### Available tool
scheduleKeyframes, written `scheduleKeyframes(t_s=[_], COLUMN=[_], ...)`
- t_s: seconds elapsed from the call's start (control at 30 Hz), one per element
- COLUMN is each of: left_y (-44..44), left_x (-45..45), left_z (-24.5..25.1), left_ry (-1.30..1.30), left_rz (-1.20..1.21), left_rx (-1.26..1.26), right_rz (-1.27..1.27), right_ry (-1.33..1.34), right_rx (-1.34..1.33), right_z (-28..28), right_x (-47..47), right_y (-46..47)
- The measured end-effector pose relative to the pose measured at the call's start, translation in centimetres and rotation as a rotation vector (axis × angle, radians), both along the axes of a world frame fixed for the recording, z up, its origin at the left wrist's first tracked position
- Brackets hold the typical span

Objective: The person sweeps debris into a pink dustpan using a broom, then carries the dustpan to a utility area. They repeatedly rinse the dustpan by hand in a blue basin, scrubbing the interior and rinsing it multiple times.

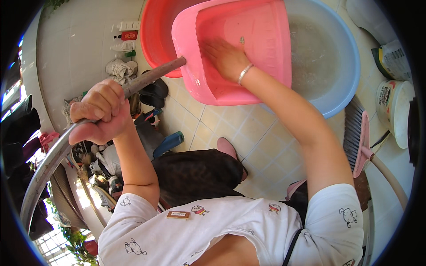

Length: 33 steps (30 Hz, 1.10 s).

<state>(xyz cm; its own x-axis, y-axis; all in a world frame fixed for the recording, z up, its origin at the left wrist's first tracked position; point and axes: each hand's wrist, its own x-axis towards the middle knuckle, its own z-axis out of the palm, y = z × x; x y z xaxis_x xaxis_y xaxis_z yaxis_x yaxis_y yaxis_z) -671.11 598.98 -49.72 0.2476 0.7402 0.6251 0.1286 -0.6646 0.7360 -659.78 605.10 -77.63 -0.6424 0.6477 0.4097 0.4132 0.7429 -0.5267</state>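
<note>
My left hand is wrapped around the worn metal pole handle of a pink plastic dustpan. The dustpan is tilted over a blue basin of murky water and a red basin. Inside the pan, my right hand lies flat near the serrated inner edge, blurred by motion, with its fingers stretched out and nothing visible in them. A small bit of debris clings to the pan's surface beyond that hand.
A pink broom leans at the right beside a white bucket. Bottles, sneakers and black shoes line the left wall. A shoe rack and clutter stand near my left arm. The floor is tiled.
</note>
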Motion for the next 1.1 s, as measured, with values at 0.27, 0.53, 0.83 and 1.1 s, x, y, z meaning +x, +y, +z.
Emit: scheduleKeyframes(t_s=[0.27,0.53,0.83,1.1], left_y=[-0.4,-0.2,0.1,0.7], left_x=[0.1,0.3,2.0,2.8], left_z=[0.3,0.2,0.4,2.0], left_ry=[0.002,0.031,0.02,0.255], left_rz=[0.043,-0.001,-0.027,-0.172], left_rx=[-0.01,-0.001,-0.009,0.148], right_rz=[0.694,0.713,0.541,-0.61], right_ry=[0.039,0.218,-0.104,0.696], right_rx=[-1.3,-1.514,-0.686,-0.877], right_z=[4.4,6.6,2.8,-4.2], right_x=[4.3,7.0,11.4,18.8], right_y=[-1.3,-3.4,-4.6,5.7])
